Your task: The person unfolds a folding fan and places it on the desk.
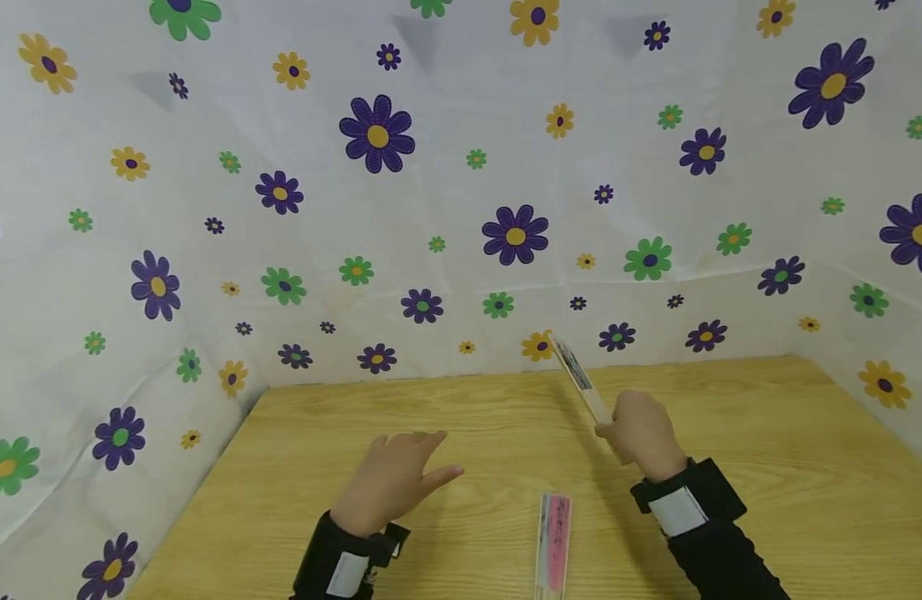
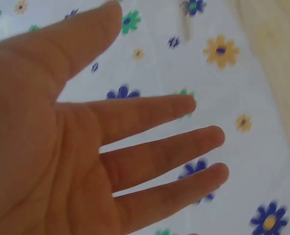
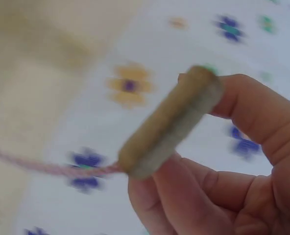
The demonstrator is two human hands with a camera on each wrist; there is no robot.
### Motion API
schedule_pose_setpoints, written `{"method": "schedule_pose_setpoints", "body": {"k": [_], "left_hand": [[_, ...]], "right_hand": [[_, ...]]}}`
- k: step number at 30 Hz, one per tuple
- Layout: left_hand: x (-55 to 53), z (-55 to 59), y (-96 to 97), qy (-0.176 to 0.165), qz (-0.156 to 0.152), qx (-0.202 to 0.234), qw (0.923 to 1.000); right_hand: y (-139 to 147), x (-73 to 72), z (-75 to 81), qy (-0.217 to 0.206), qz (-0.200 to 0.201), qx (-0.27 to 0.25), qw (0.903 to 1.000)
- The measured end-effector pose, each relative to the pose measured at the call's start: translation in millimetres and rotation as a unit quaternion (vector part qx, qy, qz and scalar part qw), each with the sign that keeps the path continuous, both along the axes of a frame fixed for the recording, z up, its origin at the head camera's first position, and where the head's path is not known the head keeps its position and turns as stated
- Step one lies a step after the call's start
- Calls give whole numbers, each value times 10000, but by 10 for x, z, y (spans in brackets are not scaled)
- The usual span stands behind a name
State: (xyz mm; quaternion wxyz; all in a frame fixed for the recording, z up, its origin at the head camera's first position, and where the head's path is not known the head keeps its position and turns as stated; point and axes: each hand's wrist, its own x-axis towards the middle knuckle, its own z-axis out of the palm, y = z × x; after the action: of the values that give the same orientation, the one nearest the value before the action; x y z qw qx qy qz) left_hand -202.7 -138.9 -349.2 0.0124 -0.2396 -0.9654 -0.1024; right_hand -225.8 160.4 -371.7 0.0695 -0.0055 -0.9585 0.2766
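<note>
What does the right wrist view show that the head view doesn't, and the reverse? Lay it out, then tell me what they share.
Right wrist view only: a pink cord running from the blunt end of the slim item, and that end seen close up.

Head view only: the left hand, holding nothing; a second slim item with a pink strip, lying on the table; and the dark-marked far end of the held one.

Both: the right hand gripping the slim item, and the flowered cloth behind it.
</note>
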Motion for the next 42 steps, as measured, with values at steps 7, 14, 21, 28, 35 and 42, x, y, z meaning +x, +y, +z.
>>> {"method": "schedule_pose_setpoints", "body": {"k": [7, 14, 21, 28, 35, 42], "left_hand": [[-101, -302, 399, -380, -753, 1753, 9809], [-21, -449, 831, -2615, -539, 4822, 8344], [58, -545, 911, -3078, -17, 5421, 7819], [172, -680, 982, -2889, 149, 5329, 7952], [207, -696, 907, -2999, 208, 5302, 7928], [240, -749, 797, -3367, 61, 4994, 7982]], "right_hand": [[-172, 331, 285, 399, 213, 22, 9990], [-493, 655, 256, 896, 768, 411, 9922], [-569, 803, 115, 1375, 907, 765, 9834], [-489, 840, -77, 628, 1017, 278, 9924], [-361, 703, -128, -180, 1532, -1479, 9769], [-384, 693, -182, -526, 1860, -2119, 9580]]}}
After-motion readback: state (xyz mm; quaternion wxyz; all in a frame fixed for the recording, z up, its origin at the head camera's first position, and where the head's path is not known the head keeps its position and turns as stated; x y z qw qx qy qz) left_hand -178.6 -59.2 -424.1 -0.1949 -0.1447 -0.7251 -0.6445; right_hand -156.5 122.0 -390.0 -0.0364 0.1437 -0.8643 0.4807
